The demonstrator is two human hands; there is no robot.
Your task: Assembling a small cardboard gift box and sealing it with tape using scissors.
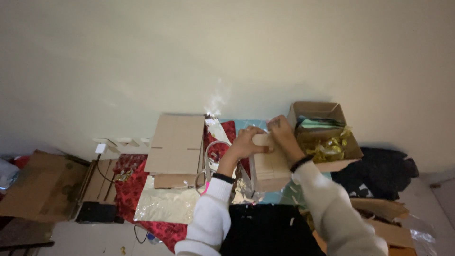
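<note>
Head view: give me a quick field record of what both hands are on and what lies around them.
left hand: gripping the top left of the small cardboard box
right hand: pressing on the box's top right edge
box state: upright, held between both hands
left of hands: flat cardboard sheet on red patterned wrapping
right of hands: open carton holding gold ribbon
near: silver foil sheet

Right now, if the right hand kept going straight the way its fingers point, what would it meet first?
The right hand points up-left along the small cardboard box, so it would probably meet the left hand first; depth is unclear.
</note>
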